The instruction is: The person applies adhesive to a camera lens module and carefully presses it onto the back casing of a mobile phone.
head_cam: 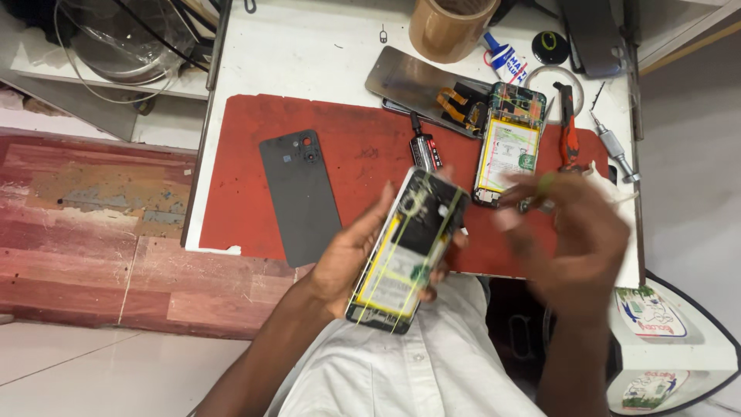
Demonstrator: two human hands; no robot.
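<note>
My left hand (351, 251) grips an opened smartphone (407, 251) by its edges, its back off, with the battery and boards showing and yellow rubber bands wrapped around it. My right hand (575, 232) hovers just right of the phone, blurred, fingers bent and pinched near a thin yellowish band; what it holds is unclear. A second opened phone (508, 143) with a white battery lies on the red mat (255, 177) beyond the hands. A dark grey back cover (299, 197) lies on the mat to the left.
A detached screen panel (417, 85) with orange flex cables, a small glue tube (424, 150), red-handled pliers (569, 131), a screwdriver (615, 147), a roll of brown tape (449, 27) and a blue-and-white tube (505, 58) sit at the far side of the white table (309, 54). A white stool (668, 340) stands at the right.
</note>
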